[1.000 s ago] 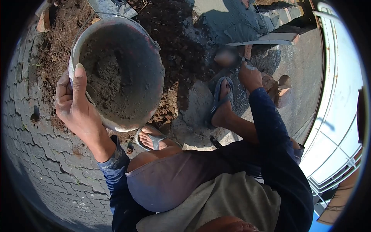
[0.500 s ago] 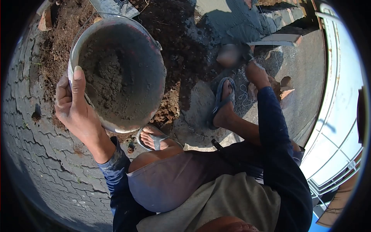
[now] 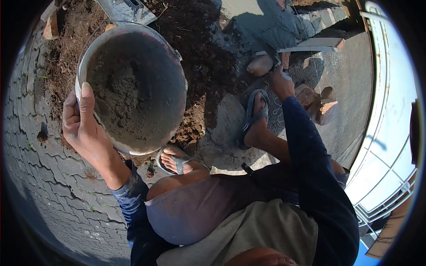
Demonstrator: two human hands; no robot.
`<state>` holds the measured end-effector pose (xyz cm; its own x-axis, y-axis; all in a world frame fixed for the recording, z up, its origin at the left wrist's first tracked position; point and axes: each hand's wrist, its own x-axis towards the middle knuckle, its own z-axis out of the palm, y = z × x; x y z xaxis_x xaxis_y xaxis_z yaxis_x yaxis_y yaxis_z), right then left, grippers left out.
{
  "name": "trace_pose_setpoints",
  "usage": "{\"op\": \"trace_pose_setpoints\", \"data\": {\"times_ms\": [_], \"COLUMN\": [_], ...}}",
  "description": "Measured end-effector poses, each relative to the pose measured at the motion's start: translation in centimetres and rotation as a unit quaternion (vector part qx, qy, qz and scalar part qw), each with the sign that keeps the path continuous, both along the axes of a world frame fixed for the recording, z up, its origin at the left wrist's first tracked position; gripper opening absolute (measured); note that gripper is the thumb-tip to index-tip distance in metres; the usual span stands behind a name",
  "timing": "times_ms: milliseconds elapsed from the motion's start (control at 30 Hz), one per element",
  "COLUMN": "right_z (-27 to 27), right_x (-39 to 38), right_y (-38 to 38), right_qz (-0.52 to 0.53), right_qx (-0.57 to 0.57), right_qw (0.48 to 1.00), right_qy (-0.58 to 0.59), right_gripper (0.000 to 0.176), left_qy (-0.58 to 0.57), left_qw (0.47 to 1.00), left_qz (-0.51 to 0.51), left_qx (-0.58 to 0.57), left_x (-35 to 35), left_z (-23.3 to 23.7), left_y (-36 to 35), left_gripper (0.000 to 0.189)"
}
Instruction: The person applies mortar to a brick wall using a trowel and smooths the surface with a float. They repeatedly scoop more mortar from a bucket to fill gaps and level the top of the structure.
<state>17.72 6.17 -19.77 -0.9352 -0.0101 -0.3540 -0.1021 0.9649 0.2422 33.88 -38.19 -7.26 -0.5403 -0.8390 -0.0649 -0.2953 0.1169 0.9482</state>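
L hand [image 3: 82,124] clamped on round metal bucket [image 3: 171,88] rim, gritty grey mortar [image 3: 120,93] inside; R hand [image 3: 284,84] fisted by brick [image 3: 259,65].

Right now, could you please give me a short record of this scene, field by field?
Left hand: grips the rim of the round grey metal bucket, thumb inside.
Bucket contents: grey wet mortar, partly filling it.
Right hand: low beside the reddish broken brick pieces; what it holds is unclear.
Ground: grey interlocking paving blocks, dark brown soil.
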Motion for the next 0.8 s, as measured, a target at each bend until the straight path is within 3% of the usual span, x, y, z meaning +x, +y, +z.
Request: {"op": "trace_pose_setpoints", "data": {"times_ms": [200,300,533,800], "right_z": [3.7,4.6,7.3,9.4], "right_x": [2.2,2.8,3.3,2.9], "right_y": [-1.8,-2.4,-1.8,-1.0], "right_qz": [-0.084,-0.068,-0.095,-0.151], "right_qx": [-0.052,-0.04,-0.048,-0.137], "right_qw": [0.994,0.994,0.991,0.976], "right_qy": [0.036,0.069,0.082,0.078], "right_gripper": [0.046,0.036,0.038,0.042], "left_qy": [-0.005,-0.005,-0.011,0.014], "left_qw": [1.0,1.0,1.0,1.0], "left_qz": [0.001,0.005,0.006,0.006], "left_qx": [-0.013,-0.009,0.001,0.002], "left_x": [-0.5,-0.5,-0.4,-0.1], "left_z": [0.0,0.1,0.2,0.2], "left_y": [0.5,0.6,0.5,0.1], "left_gripper": [0.033,0.033,0.033,0.03]}}
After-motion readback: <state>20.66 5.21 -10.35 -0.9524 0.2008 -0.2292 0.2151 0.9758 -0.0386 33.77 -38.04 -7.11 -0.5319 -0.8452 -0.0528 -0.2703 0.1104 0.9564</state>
